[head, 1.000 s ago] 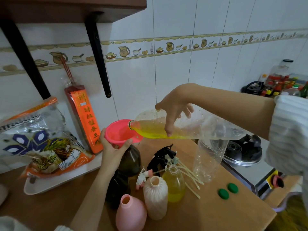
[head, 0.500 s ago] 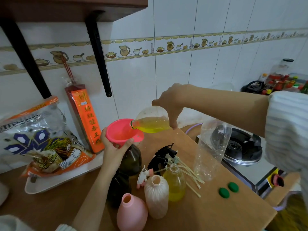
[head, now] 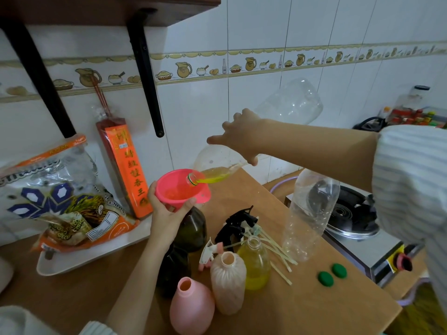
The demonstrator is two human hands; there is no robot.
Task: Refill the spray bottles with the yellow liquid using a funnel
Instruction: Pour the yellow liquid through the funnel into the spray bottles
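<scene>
Left hand (head: 169, 215) grips pink funnel (head: 180, 188) from below, thumb on the near-left rim, fingers curled round the right side of the cone. Funnel spout sits in the neck of a dark spray bottle (head: 193, 229) on the wooden table (head: 314, 308). Right hand (head: 242, 136) grips a big clear plastic bottle (head: 254, 141), tipped steeply with base up toward the wall, thumb and fingers spread wide over its body; mouth rests inside the funnel bowl. Yellow liquid (head: 215, 176) pooled in the bottle's neck, almost none left; a little yellow in the funnel bottom. Hands apart, each on its own item. Second dark bottle (head: 173, 267) just in front of the first, partly hidden by the left forearm. Nearer the camera: pink bottle (head: 191, 308), pale ribbed bottle (head: 228, 284), small clear bottle half full of yellow (head: 255, 264), all uncapped. Spray heads (head: 238, 223) with dip tubes lie in a pile behind them. Empty clear bottle (head: 312, 213) stands at right, two green caps (head: 332, 274) near it.
</scene>
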